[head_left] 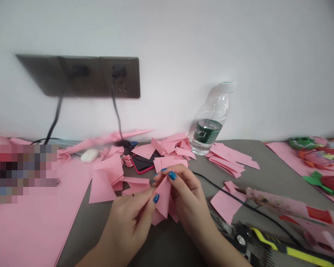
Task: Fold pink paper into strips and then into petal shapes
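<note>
Folded pink paper (163,196), tip down, between left hand (125,226), right hand (187,200)

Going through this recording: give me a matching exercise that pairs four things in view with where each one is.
Things:
1. Water bottle
2. Phone in a pink case
3. Yellow-handled pliers
4. Folded pink paper

Places:
A. Pinched between the left hand and right hand
B. Beside the right forearm, at the bottom edge of the view
C. By the wall, at the back of the table
D. Among loose pink paper, just behind the hands

Pairs: 1-C; 2-D; 3-B; 4-A
</note>
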